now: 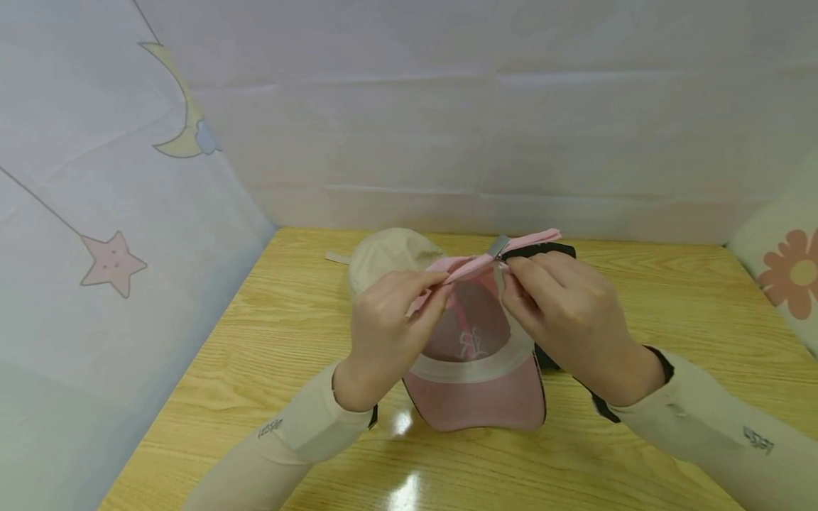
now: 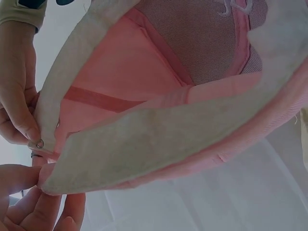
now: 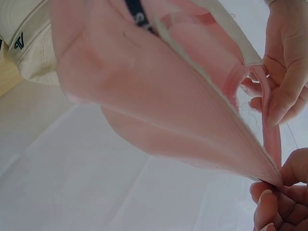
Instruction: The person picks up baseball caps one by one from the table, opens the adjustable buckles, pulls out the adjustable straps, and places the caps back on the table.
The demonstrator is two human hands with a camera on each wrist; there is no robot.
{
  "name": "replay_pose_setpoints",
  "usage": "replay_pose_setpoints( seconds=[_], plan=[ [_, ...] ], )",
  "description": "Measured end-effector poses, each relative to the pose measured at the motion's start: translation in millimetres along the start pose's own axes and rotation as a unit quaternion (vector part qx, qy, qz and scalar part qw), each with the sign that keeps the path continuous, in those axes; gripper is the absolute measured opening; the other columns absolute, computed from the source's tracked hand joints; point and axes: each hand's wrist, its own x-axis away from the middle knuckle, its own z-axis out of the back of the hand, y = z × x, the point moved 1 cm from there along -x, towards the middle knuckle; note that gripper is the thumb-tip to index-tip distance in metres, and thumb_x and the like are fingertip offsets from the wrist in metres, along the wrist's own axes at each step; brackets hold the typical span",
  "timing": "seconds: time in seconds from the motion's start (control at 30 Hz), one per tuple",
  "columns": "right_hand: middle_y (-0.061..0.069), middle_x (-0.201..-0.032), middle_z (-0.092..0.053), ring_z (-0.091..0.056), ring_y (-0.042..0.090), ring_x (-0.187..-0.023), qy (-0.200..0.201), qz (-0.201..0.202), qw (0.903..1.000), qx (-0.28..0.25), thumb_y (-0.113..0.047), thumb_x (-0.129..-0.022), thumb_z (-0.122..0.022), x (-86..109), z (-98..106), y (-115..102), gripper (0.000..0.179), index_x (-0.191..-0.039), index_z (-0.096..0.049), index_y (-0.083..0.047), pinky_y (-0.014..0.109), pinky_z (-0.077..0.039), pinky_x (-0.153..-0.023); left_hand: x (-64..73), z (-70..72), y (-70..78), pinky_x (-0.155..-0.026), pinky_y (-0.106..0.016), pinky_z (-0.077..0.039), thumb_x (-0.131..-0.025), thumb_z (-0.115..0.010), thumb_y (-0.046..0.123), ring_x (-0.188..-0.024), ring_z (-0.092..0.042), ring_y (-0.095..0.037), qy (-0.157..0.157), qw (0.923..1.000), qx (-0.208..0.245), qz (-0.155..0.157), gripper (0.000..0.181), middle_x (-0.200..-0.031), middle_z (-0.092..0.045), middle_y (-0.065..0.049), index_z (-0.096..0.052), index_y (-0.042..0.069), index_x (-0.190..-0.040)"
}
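Observation:
A pink baseball cap (image 1: 476, 408) with a dark mesh panel and pale inner band is held up, brim toward me. My left hand (image 1: 386, 326) pinches its pink back strap (image 1: 469, 268) between thumb and fingers. Beside a grey metal buckle (image 1: 498, 246), my right hand (image 1: 571, 301) pinches the cap's back edge; the strap's free end sticks out beyond the buckle. In the left wrist view the left hand (image 2: 29, 204) holds one corner of the back opening. The right wrist view has the right hand (image 3: 288, 199) gripping the opposite corner, the strap (image 3: 272, 139) running between both hands.
Behind the pink cap, to the left, a beige cap (image 1: 390, 252) lies on the wooden table (image 1: 275, 319). A black item (image 1: 556, 248), mostly hidden, lies behind my right hand. Pale printed sheets (image 1: 409, 142) stand around the table's back and sides.

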Motion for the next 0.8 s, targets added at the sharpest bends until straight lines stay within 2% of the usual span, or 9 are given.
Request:
replay_pose_setpoints(
  seconds=[0.33,0.47,0.63,0.8],
  plan=[
    [0.015,-0.069,-0.06,-0.054,0.025,-0.056,-0.007,0.014,0.9999,0.008,-0.014,-0.101,-0.044,0.2,0.6,-0.1,0.035,-0.083,-0.064,0.008,0.037,-0.044,-0.047,1.8,1.0,-1.7,-0.058,-0.028,-0.052,-0.072,-0.083,0.001,-0.06,-0.064,-0.02,0.005,1.0,0.004,-0.002,0.017,-0.074,-0.071,-0.009,-0.073,-0.004,-0.086],
    [0.015,-0.068,-0.059,-0.053,0.025,-0.056,-0.011,0.005,0.9999,0.003,-0.015,-0.101,-0.043,-0.1,0.8,-0.5,0.036,-0.084,-0.064,0.008,0.038,-0.043,-0.048,2.1,2.7,-1.6,-0.058,-0.028,-0.052,-0.072,-0.084,0.002,-0.061,-0.064,-0.019,0.008,1.0,0.003,-0.001,0.018,-0.075,-0.071,-0.01,-0.074,-0.004,-0.086],
    [0.014,-0.068,-0.06,-0.054,0.025,-0.056,-0.007,-0.003,1.0,-0.003,-0.014,-0.101,-0.043,-0.2,0.7,-0.9,0.035,-0.084,-0.064,0.008,0.039,-0.043,-0.048,2.6,3.4,-1.7,-0.059,-0.029,-0.052,-0.071,-0.085,0.004,-0.062,-0.064,-0.02,0.01,0.9999,0.003,-0.003,0.02,-0.075,-0.071,-0.009,-0.074,-0.003,-0.086],
    [0.013,-0.067,-0.058,-0.051,0.023,-0.054,0.006,0.008,0.9999,0.009,-0.013,-0.1,-0.044,0.2,1.0,-0.7,0.033,-0.082,-0.063,0.008,0.037,-0.042,-0.046,3.8,4.0,-2.2,-0.059,-0.029,-0.053,-0.072,-0.085,0.007,-0.062,-0.064,-0.019,0.014,0.9999,0.002,-0.005,0.019,-0.075,-0.071,-0.009,-0.073,-0.002,-0.084]
  ],
)
